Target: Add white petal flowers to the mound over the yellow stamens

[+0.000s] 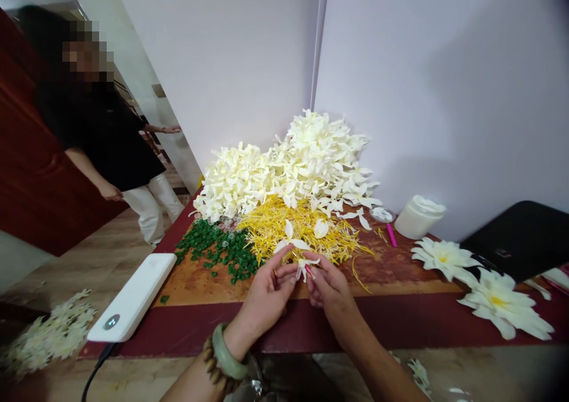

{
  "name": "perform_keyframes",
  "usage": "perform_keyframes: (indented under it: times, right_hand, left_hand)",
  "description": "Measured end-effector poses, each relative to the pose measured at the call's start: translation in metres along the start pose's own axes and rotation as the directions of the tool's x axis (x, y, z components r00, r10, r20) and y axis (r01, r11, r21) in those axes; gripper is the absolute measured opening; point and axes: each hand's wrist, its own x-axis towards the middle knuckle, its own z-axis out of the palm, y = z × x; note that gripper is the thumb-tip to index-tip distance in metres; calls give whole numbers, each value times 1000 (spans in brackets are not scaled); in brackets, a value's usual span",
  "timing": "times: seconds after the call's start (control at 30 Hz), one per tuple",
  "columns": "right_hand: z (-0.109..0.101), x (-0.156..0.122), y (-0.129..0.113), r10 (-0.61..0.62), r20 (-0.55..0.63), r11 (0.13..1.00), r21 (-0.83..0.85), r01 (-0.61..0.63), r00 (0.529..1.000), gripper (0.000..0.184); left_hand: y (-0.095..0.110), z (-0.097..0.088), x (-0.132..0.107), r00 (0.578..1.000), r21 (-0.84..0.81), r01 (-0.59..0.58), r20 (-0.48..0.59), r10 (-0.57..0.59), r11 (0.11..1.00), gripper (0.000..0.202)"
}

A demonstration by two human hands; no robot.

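Note:
My left hand (267,292) and my right hand (329,289) meet over the front of the table (400,319), fingers pinched together on a small white flower piece (303,265) held between them. Just beyond my fingers lies a heap of yellow stamen strands (302,230) with a few loose white petals on it. Left of that is a scatter of small green parts (222,251). A big pile of white petals (288,165) rises behind, against the wall.
Two finished white flowers (480,277) lie at the right, near a white jar (418,217), a pink stick (391,235) and a black case (520,239). A white device (133,295) overhangs the table's left edge. A person in black (102,135) stands at left; more flowers (48,331) lie on the floor.

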Motion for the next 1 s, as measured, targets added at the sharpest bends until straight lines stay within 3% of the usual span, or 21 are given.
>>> perform_keyframes:
  times: [0.07, 0.2, 0.37, 0.63, 0.83, 1.0]
  right_hand:
    - [-2, 1, -3, 37, -2, 999, 23, -37, 999, 42]
    - [-7, 2, -4, 22, -8, 999, 36, -22, 1000, 40]
    - [-20, -3, 5, -78, 11, 993, -84, 78, 997, 31]
    - [-25, -18, 10, -180, 55, 958, -216, 188, 982, 26]
    - [-25, -20, 10, -180, 29, 964, -192, 182, 983, 24]
    - [-27, -19, 12, -194, 52, 960, -198, 200, 980, 24]
  left_hand:
    - [2, -11, -2, 994, -17, -5, -109, 3, 1000, 55]
    - [1, -36, -6, 953, 28, 27, -303, -17, 999, 38]
    - [2, -51, -11, 906, 1, 20, -423, -18, 1000, 35]
    - [-1, -46, -24, 928, 33, 32, -372, -17, 999, 24]
    - [-3, -59, -27, 892, 156, 44, -451, 31, 987, 22]
    - [-7, -55, -32, 935, 302, 94, -355, 20, 949, 30]
